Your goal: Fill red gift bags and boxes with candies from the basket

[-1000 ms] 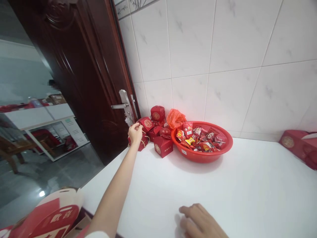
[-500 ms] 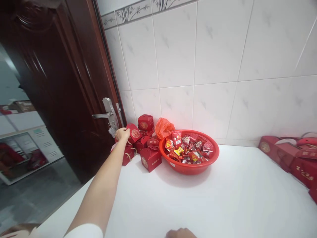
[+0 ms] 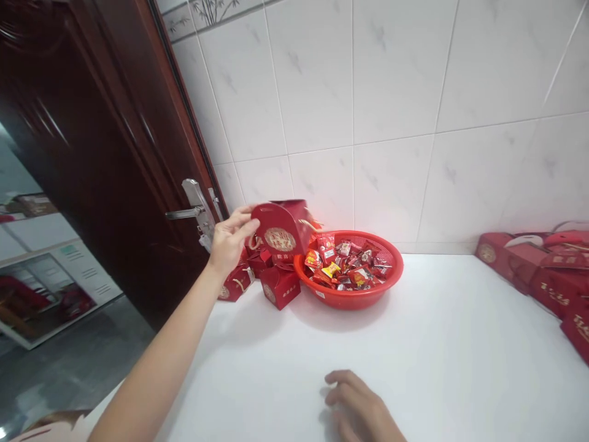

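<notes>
My left hand grips a red gift box by its left edge, thumb on the front panel and fingers behind. The box has a round gold print and a cord handle, and it hangs in the air above other red boxes. Just below it, a closed red box with gold lettering sits on the white table. My right hand hovers low over the table's near side, fingers loosely bent and apart, holding nothing. Beyond it stands a red plastic basket full of wrapped candies.
More red boxes stand at the back left by the dark wooden door with its metal handle. Flat-looking red boxes lie along the right side. A tiled wall closes the back.
My left hand has lifted a red box from the pile and brought it right and nearer. My right hand has come further into view, its fingers now visible. The view has shifted slightly.
</notes>
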`<state>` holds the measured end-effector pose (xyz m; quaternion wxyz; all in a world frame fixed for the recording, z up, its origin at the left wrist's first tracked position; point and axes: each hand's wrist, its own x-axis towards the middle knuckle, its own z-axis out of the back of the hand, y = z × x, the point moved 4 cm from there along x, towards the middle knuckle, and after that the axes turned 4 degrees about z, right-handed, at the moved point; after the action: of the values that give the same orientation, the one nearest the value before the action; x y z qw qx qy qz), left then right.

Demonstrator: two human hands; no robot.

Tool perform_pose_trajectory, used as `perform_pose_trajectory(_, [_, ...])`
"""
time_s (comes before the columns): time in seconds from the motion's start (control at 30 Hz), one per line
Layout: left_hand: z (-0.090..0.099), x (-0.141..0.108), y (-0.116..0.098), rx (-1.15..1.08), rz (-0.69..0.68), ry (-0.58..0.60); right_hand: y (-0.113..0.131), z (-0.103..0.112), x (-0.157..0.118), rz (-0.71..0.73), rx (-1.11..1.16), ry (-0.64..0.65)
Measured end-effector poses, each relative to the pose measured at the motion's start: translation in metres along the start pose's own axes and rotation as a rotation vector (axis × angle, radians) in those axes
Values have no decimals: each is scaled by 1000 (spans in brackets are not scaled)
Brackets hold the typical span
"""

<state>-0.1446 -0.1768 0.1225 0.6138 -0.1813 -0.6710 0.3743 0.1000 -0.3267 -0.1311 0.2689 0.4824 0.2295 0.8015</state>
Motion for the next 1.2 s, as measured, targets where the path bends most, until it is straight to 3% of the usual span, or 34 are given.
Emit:
perform_pose_trajectory(0.03, [-10, -15, -8, 46, 15, 100, -2, 8, 6, -7, 55, -27])
perform_pose_trajectory(0.1, [-31, -46, -21, 123, -16, 289, -12, 29, 17, -153, 133, -112])
perform_pose_trajectory(0.23, [-65, -110, -35, 124, -314, 543, -33, 77, 30, -464, 269, -313])
perform_pose_trajectory(0.3, [-78, -137, -33, 134, -433, 561, -35, 102, 34, -523, 247, -390])
perform_pose_trajectory(0.43, [-97, -177, -18, 159, -544, 503, -26, 140, 39, -489, 215, -555])
perform_pose_trajectory(0.57, [-113, -205, 3, 146, -519, 533, -14, 151, 44, -382, 96, -500])
perform_pose_trajectory(0.7, [-118, -218, 14, 152, -444, 571, -8, 148, 47, -278, -30, -283])
perform_pose_trajectory(0.83, [-116, -214, 13, 115, -348, 664, -4, 142, 46, -263, -38, -112])
perform_pose_trajectory(0.93, [-118, -204, 10, 174, -289, 695, -1, 139, 44, -285, -36, -56])
perform_pose_trajectory(1.1, [-128, -190, 6, 361, -273, 667, 3, 132, 41, -294, -64, -14])
perform_pose_trajectory(1.2, [-135, -185, 5, 375, -193, 646, 6, 130, 42, -267, -104, 2])
